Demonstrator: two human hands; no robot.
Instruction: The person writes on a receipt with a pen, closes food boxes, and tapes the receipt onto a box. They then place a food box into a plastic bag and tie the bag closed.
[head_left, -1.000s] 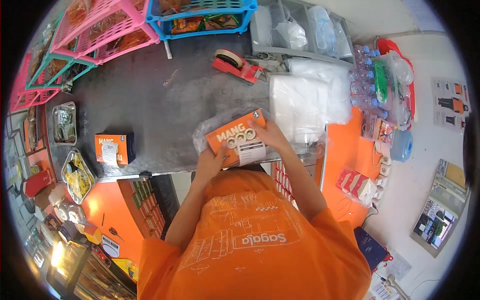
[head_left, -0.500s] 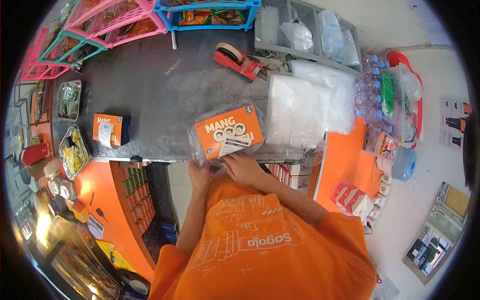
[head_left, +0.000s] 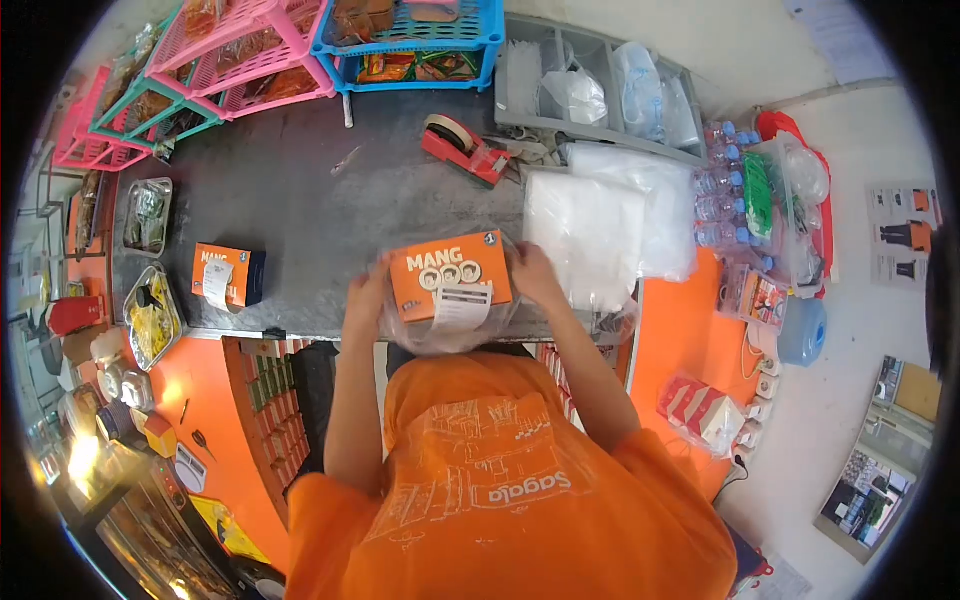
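Note:
An orange box (head_left: 415, 285) with white lettering lies inside a clear plastic bag (head_left: 415, 336) at the counter's front edge. A white printed slip (head_left: 462, 308) hangs over the box's front face. My left hand (head_left: 368, 295) is closed on the bag at the box's left side. On the opposite side, my right hand (head_left: 535, 275) grips the bag beside the box's right end; its fingertips are partly hidden. A second orange box (head_left: 236, 262), also bearing a slip, stands apart to the left.
Stacked plastic bags (head_left: 585, 235) lie right of the box, below a grey divided tray (head_left: 610, 130). A red tape dispenser (head_left: 465, 150) sits behind. Two foil-rimmed food trays (head_left: 152, 318) are at left. Pink racks (head_left: 255, 95) and a blue rack (head_left: 400, 90) line the back.
My hands have moved from the bag's near edge to either side of the box, the right one outward and away from me. The box now sits straighter, with its slip hanging down.

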